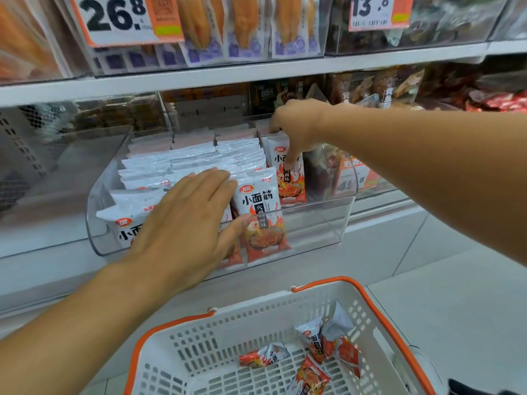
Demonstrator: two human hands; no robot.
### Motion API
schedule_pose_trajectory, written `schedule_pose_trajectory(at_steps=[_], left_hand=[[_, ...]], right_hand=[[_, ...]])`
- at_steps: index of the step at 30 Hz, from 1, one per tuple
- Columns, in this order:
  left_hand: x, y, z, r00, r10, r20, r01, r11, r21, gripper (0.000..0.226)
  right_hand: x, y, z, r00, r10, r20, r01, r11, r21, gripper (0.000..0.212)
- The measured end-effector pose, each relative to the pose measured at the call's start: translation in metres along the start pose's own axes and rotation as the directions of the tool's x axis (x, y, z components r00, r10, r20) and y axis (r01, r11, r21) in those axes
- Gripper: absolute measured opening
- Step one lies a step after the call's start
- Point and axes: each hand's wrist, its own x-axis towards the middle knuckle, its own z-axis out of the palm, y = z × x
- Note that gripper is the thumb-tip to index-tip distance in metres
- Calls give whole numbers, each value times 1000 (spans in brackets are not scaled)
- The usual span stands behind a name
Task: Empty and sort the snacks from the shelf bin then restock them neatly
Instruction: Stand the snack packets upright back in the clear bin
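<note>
A clear plastic shelf bin (313, 232) holds rows of white and orange snack packets (199, 158) standing upright. My left hand (185, 220) lies flat with straight fingers on the packets at the front left, its thumb against a front packet (261, 201). My right hand (296, 126) reaches into the right row and pinches the top of an upright packet (293, 183) there. Below, a white basket (228, 323) with an orange rim holds several loose packets (316, 354) of the same kind.
The shelf above carries clear bins of orange snack bags (245, 27) and price cards (119, 18). To the right of the bin stands another bin with dark snacks (322, 172). A pale tiled floor (456, 295) lies right of the basket.
</note>
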Motion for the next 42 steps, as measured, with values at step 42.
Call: schedule_pose_trajectory(at_steps=[42], left_hand=[[-165, 114, 340, 638, -121, 760, 388, 903, -182, 32]], right_hand=[[-208, -119, 346, 838, 237, 492, -171, 970, -175, 37]])
